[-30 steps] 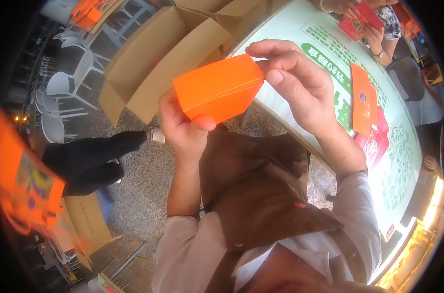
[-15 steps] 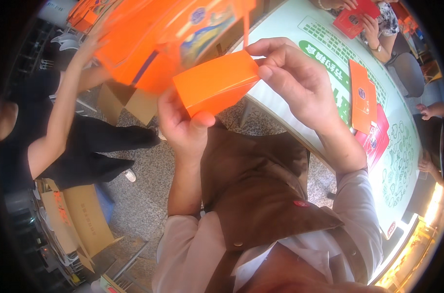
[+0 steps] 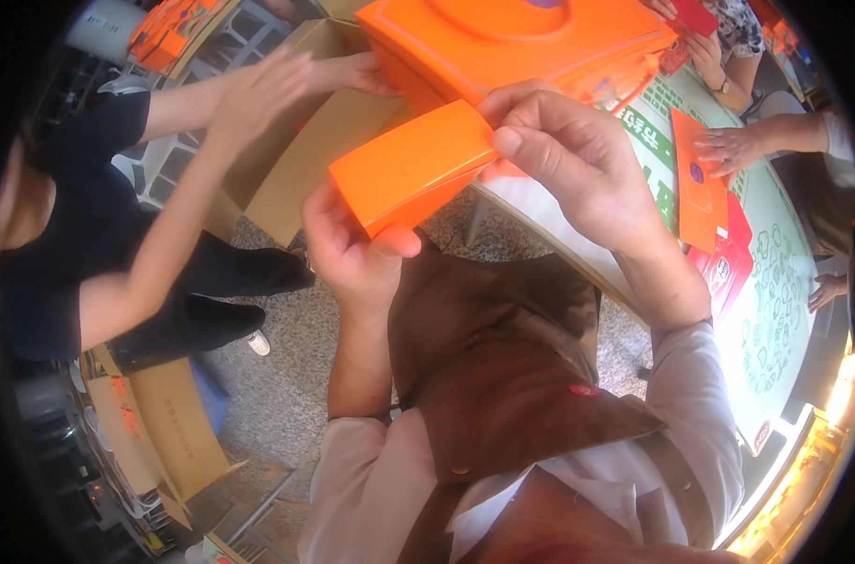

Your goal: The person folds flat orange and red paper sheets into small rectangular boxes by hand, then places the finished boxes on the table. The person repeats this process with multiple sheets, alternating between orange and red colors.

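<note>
A small glossy orange box (image 3: 411,167) is held tilted in front of my chest, between both hands. My left hand (image 3: 354,246) supports its lower left end, fingers behind and thumb at the near bottom edge. With thumb and bent fingers, my right hand (image 3: 578,155) pinches the upper right end; part of that end is hidden by the fingers. Just beyond the box stands a large orange gift bag (image 3: 531,47) with a loop handle, at the table's corner.
A white and green table (image 3: 770,282) bears a flat orange folder (image 3: 692,188) and a red packet (image 3: 728,258). On the left, a person in black reaches across an open cardboard box (image 3: 305,169). Another open carton (image 3: 178,414) lies lower left. Other people's hands are at the right.
The large orange bag has moved right onto the table corner, and the person at left now has hands apart from its handle. Another person's hand has come onto the orange folder. My hands barely moved.
</note>
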`<state>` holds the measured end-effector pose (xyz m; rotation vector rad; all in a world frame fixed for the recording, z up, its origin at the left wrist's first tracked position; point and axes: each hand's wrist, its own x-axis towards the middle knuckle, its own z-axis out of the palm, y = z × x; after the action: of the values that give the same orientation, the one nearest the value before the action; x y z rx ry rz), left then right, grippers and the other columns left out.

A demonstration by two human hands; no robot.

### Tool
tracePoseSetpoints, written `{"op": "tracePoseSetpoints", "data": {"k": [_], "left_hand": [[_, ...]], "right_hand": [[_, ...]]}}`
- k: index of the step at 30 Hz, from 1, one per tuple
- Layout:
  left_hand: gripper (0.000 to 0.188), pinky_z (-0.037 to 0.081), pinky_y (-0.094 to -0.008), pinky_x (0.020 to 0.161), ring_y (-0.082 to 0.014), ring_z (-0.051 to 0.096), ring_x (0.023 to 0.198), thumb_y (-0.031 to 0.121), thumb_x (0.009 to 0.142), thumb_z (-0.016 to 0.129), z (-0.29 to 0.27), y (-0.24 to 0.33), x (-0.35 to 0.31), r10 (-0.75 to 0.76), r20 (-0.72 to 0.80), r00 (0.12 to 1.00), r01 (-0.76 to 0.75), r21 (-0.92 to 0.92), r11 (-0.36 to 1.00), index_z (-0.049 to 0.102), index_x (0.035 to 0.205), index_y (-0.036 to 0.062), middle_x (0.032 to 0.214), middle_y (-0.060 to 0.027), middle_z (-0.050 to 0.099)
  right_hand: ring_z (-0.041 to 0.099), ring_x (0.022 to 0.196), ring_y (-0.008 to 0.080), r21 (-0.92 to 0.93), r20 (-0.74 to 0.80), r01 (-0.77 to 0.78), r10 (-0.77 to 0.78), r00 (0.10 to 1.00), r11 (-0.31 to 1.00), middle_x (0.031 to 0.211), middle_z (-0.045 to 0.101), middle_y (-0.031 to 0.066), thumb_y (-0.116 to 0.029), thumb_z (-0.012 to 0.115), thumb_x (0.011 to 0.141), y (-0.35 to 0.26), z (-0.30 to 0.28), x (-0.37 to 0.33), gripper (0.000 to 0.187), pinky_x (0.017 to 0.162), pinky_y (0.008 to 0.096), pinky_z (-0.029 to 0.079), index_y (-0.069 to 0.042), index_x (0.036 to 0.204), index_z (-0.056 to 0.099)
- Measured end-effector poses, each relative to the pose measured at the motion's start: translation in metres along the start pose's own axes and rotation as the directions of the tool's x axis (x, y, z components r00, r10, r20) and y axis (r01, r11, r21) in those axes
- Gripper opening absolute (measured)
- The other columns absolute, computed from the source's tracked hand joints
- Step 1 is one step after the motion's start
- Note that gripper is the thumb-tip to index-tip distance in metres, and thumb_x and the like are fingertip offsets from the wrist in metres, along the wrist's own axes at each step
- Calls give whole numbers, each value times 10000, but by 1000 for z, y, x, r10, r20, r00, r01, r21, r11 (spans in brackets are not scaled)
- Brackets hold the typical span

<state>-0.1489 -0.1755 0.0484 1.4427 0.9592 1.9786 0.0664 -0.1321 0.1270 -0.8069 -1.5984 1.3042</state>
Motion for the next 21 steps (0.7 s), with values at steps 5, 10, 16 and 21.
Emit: {"op": "tracePoseSetpoints", "data": {"k": [5, 10, 16, 21], "left_hand": [[944, 534, -351, 939, -217, 629, 1108, 518, 692, 838, 3, 1, -2, -27, -15, 1000, 27, -26, 999, 427, 1336, -36, 1235, -152, 607], [935, 536, -339, 931, -207, 637, 1086, 523, 690, 834, -1, 1, -5, -24, 15, 1000, 25, -19, 1000, 430, 1324, -34, 1216, -143, 619], [936, 527, -321, 904, -193, 643, 1046, 544, 697, 843, -2, -4, -7, -70, 8, 998, 70, 19, 997, 444, 1306, -44, 1175, -132, 635], [927, 511, -308, 889, -181, 630, 1032, 640, 715, 797, -12, -11, -5, -68, -7, 998, 69, 35, 997, 489, 1254, -49, 1162, -118, 631]], "right_hand": [[558, 991, 133, -179, 3, 145, -147, 989, 973, 1167, 605, 96, -108, 622, 977, -1, 0, -3, 148, 881, 280, 443, 8, 886, 616], [552, 987, 140, -131, 2, 148, -149, 989, 980, 1154, 602, 101, -112, 621, 979, 2, 3, -2, 144, 873, 275, 441, 6, 899, 605], [626, 923, 238, -294, -31, 336, -361, 932, 895, 1067, 630, 145, -78, 651, 937, 11, 2, -3, 108, 816, 332, 503, 26, 934, 621], [602, 1005, 198, -379, 76, 406, -409, 909, 832, 1142, 614, 132, -78, 655, 947, 8, 3, 3, 107, 866, 303, 477, 1, 990, 597]]}}
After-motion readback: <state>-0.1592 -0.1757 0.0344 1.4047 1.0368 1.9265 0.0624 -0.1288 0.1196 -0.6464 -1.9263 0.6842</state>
